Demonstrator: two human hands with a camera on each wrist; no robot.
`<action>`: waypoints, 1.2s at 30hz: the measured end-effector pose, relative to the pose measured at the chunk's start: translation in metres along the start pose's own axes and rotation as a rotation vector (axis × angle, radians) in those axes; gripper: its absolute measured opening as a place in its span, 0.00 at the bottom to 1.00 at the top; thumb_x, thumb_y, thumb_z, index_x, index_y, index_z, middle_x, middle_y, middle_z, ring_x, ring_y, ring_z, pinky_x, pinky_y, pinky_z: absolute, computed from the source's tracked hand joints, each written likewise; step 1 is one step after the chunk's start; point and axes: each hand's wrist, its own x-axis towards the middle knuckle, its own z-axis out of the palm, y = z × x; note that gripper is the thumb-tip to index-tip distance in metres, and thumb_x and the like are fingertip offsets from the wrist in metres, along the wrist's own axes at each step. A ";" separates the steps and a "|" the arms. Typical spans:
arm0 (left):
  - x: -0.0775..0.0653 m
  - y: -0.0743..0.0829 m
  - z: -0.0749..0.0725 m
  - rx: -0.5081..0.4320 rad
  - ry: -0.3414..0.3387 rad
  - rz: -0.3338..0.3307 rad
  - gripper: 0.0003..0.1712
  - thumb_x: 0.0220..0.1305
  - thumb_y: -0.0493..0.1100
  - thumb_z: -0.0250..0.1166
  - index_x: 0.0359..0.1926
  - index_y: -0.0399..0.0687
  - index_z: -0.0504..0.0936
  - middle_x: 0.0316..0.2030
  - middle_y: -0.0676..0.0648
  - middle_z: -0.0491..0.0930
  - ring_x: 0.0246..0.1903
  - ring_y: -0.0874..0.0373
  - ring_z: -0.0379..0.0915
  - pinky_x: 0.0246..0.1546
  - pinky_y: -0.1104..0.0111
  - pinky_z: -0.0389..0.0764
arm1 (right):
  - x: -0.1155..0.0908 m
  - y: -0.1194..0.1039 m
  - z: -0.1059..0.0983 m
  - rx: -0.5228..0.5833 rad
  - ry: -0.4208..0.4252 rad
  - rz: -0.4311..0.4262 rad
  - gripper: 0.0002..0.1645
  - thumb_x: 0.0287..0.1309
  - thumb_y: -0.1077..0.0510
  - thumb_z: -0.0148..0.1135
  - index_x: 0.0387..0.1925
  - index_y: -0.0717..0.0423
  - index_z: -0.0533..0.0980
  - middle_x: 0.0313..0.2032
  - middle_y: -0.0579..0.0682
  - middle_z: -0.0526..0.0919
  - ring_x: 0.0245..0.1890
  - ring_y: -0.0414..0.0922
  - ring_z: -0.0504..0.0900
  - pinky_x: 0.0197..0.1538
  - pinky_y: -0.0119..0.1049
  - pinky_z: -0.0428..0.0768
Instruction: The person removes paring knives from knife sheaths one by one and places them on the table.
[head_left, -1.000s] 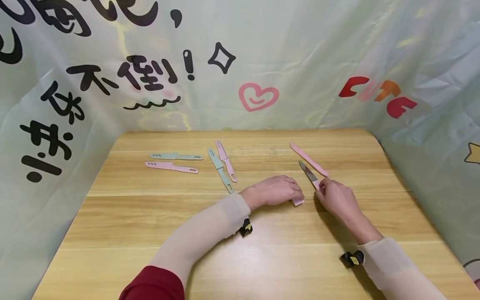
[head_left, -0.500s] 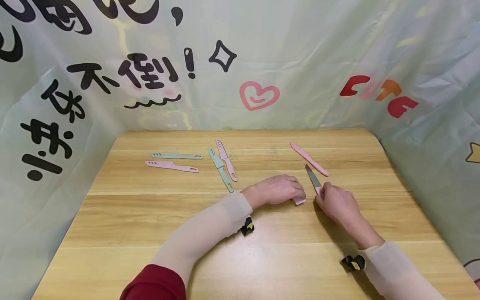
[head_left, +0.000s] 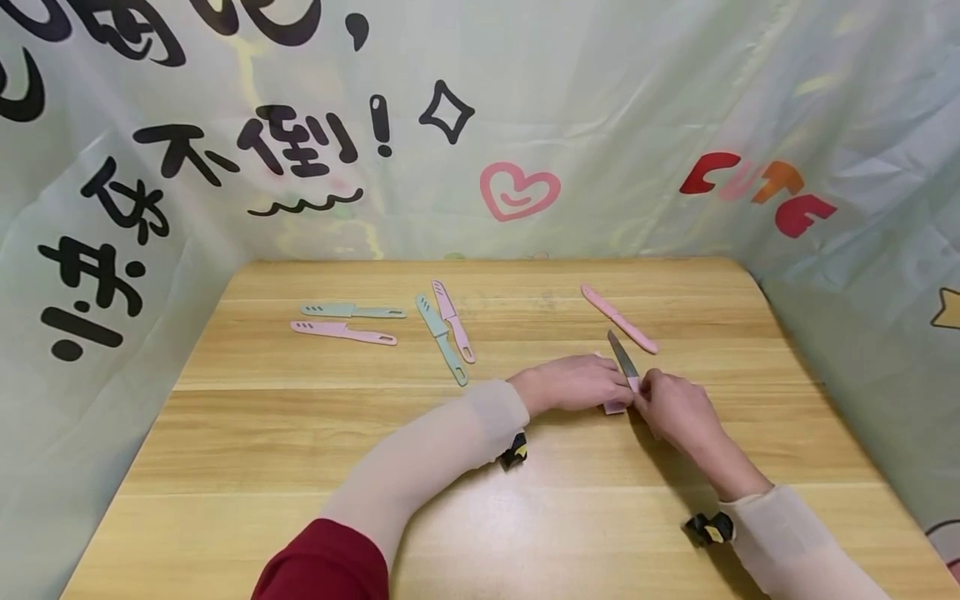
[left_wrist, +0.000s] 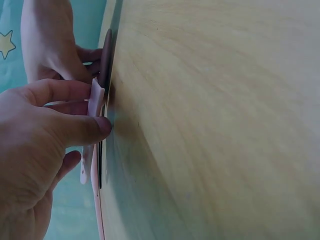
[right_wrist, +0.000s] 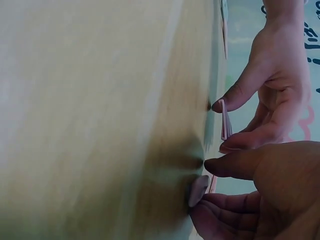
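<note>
My left hand [head_left: 577,383] pinches a pink knife sheath [head_left: 614,407] between thumb and fingers. The left wrist view shows that pink sheath [left_wrist: 95,102] upright on its edge, beside the table surface. In my right hand [head_left: 678,404] is a small knife [head_left: 622,354] gripped by its pink handle, its bare metal blade pointing away from me. The blade lies just right of my left fingers, and the hands nearly touch. Seen from the right wrist, the sheath [right_wrist: 225,120] has an open end, and the handle's butt [right_wrist: 198,191] shows between my right fingers.
Beyond my right hand lies a pink knife [head_left: 618,318]. To the left lie a sheathed green knife [head_left: 352,312] above a sheathed pink one [head_left: 343,335], and another green knife [head_left: 442,337] beside a pink one [head_left: 453,321]. A printed curtain [head_left: 615,167] borders the table [head_left: 300,467].
My left hand has moved right with the sheath, up to the knife. The knife in my right hand has drawn back slightly from the pink knife and turned a little.
</note>
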 end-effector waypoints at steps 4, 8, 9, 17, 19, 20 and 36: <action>0.006 -0.001 0.000 -0.017 -0.026 0.013 0.16 0.78 0.42 0.48 0.57 0.63 0.77 0.59 0.60 0.74 0.59 0.63 0.66 0.61 0.71 0.66 | 0.003 0.005 -0.003 0.051 -0.060 0.009 0.17 0.65 0.52 0.61 0.38 0.65 0.77 0.27 0.54 0.82 0.27 0.53 0.78 0.34 0.54 0.76; 0.010 -0.001 -0.003 -0.018 -0.065 0.028 0.15 0.78 0.41 0.49 0.55 0.61 0.78 0.57 0.61 0.75 0.59 0.62 0.66 0.64 0.74 0.63 | 0.006 0.009 -0.005 0.113 -0.107 0.015 0.16 0.66 0.52 0.59 0.40 0.63 0.78 0.31 0.54 0.85 0.32 0.56 0.81 0.37 0.54 0.77; 0.011 -0.001 -0.004 -0.021 -0.072 0.033 0.14 0.77 0.42 0.49 0.54 0.60 0.78 0.56 0.60 0.76 0.58 0.62 0.67 0.64 0.74 0.62 | 0.006 0.010 -0.006 0.126 -0.113 0.013 0.15 0.66 0.52 0.59 0.40 0.63 0.78 0.32 0.54 0.85 0.32 0.56 0.81 0.37 0.54 0.77; 0.009 0.000 0.000 -0.155 -0.077 0.002 0.09 0.77 0.43 0.51 0.48 0.59 0.78 0.47 0.58 0.78 0.49 0.65 0.72 0.55 0.76 0.70 | 0.007 0.014 -0.006 0.171 -0.109 0.001 0.12 0.66 0.54 0.59 0.38 0.60 0.80 0.32 0.52 0.85 0.30 0.51 0.79 0.35 0.48 0.75; 0.008 0.001 0.000 -0.208 -0.083 -0.030 0.09 0.76 0.45 0.52 0.48 0.60 0.79 0.47 0.60 0.78 0.47 0.66 0.71 0.56 0.75 0.70 | 0.007 0.015 -0.006 0.172 -0.104 -0.002 0.12 0.66 0.54 0.59 0.38 0.60 0.80 0.32 0.52 0.85 0.30 0.50 0.79 0.34 0.48 0.75; 0.008 0.002 0.001 -0.223 -0.086 -0.041 0.09 0.76 0.46 0.52 0.48 0.60 0.79 0.48 0.60 0.78 0.47 0.67 0.71 0.57 0.74 0.69 | 0.007 0.015 -0.006 0.174 -0.103 -0.003 0.12 0.66 0.54 0.59 0.38 0.60 0.80 0.32 0.52 0.85 0.30 0.50 0.79 0.34 0.47 0.75; 0.005 0.006 0.006 -0.239 -0.051 -0.021 0.13 0.76 0.47 0.51 0.52 0.63 0.81 0.54 0.62 0.78 0.53 0.74 0.68 0.63 0.76 0.63 | 0.011 0.016 -0.013 0.179 -0.138 0.002 0.13 0.66 0.51 0.60 0.37 0.58 0.80 0.32 0.50 0.85 0.30 0.48 0.79 0.34 0.44 0.75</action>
